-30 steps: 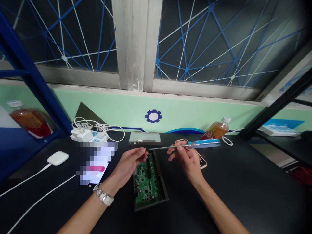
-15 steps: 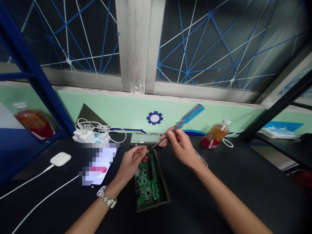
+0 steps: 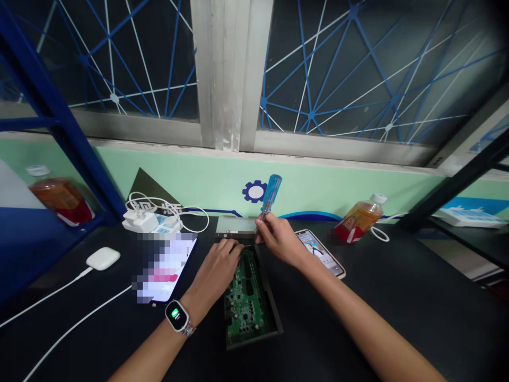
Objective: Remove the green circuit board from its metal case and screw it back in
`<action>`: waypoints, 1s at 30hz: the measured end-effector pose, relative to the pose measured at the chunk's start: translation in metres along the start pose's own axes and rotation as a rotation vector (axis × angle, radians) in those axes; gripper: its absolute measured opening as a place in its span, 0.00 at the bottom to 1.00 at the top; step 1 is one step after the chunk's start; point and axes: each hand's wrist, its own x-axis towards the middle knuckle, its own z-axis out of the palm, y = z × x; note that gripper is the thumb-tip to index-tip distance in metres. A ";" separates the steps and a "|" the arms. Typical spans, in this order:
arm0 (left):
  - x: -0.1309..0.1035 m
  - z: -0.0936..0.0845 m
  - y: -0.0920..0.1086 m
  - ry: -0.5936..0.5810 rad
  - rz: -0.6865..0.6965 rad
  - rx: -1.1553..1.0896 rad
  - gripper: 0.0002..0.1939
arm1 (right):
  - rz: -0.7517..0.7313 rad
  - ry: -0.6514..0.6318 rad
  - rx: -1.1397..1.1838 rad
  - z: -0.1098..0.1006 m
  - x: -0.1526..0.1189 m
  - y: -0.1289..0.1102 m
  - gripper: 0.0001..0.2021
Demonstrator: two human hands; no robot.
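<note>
Head view: the right hand [image 3: 278,239] grips a screwdriver [image 3: 272,192] jutting above it. Right of the left hand [image 3: 217,268], whose hold cannot be told, lies the circuit board [image 3: 247,302].

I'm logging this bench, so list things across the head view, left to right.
White charging case, power strip, left hand, blue-handled screwdriver, pale-cased smartphone, right-hand amber drink bottle.

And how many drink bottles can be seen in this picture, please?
2. The left bottle is beside the blue frame; the right bottle is near the green wall, right of the pale-cased phone. Others may be hidden in the dark areas.
</note>
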 end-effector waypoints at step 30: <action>0.000 0.001 0.000 0.010 -0.019 -0.005 0.13 | 0.031 -0.065 0.005 -0.005 0.008 0.001 0.12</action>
